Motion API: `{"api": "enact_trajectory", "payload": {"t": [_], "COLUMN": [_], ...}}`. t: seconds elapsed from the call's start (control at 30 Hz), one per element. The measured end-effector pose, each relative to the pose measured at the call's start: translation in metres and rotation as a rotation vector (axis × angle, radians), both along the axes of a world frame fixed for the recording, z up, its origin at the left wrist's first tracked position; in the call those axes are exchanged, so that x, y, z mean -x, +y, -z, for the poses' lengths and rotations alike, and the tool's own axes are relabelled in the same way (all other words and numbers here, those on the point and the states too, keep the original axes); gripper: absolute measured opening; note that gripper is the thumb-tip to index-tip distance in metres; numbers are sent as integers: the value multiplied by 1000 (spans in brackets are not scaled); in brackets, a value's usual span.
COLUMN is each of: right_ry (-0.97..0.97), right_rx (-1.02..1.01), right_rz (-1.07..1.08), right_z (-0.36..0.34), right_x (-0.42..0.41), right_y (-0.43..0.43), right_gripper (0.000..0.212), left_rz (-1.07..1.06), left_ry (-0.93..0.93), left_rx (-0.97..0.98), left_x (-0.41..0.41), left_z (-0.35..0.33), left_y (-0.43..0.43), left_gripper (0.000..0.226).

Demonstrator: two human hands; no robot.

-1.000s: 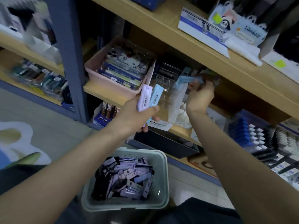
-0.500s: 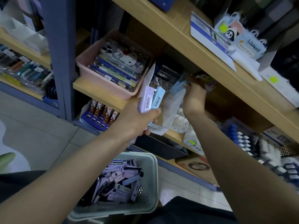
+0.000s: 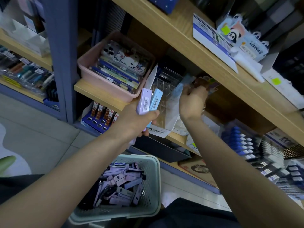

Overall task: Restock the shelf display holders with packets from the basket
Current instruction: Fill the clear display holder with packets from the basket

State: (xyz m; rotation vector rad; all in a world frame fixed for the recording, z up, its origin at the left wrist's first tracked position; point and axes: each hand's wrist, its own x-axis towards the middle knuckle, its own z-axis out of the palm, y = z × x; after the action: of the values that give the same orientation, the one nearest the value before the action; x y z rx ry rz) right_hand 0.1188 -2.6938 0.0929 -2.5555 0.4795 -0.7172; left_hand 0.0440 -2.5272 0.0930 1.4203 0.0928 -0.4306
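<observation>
- Head view, looking down both bare forearms toward store shelving.
- The left hand [image 3: 139, 120] is curled around two slim barcoded packets standing upright side by side, a lilac packet [image 3: 145, 101] and a blue packet [image 3: 156, 100]. The thumb lies across their lower ends.
- The right hand [image 3: 191, 101] is further in and to the right of the left hand, reaching under the upper shelf board. Its curled fingers pinch a pale blue packet [image 3: 181, 84], though the grip is blurred.
- A clear display holder [image 3: 162, 89] with divider slots stands on the wooden shelf [image 3: 98, 94], between the two hands and just behind the left hand's packets.
- The pale blue packet is at the holder's right side. Whether it sits in a slot cannot be told.
- Left of the left hand and close to it, a pink tray [image 3: 88, 68] of stationery sits on the same shelf.
- Below both hands, between the forearms, is a pale green basket [image 3: 156, 175]. It holds a heap of loose packets [image 3: 121, 180], mostly lilac with some dark ones.
</observation>
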Motion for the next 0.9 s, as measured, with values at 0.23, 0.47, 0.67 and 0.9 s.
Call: {"api": "enact_trajectory", "payload": {"t": [0.23,0.47,0.67,0.9], "right_ry": [385,235,429,414], "right_rx": [-534,-1017,-582,-311], "right_rz": [-548,-467,-549,-710], "right_z": [-24,-35,-34,-39], "right_x": [66,78,86,83], "right_y": [39,24,10,14], "right_gripper": [39,19,1,11], "left_rz": [48,-127,-246,-152], "left_ry": [16,9,-32,-139], "left_rx": [-38,-5,-40,-74], "left_x": [3,8,3,1], "left_z": [3,-4,-8,-9], "left_y": [2,8,16,12], "left_gripper": [9,6,6,13]}}
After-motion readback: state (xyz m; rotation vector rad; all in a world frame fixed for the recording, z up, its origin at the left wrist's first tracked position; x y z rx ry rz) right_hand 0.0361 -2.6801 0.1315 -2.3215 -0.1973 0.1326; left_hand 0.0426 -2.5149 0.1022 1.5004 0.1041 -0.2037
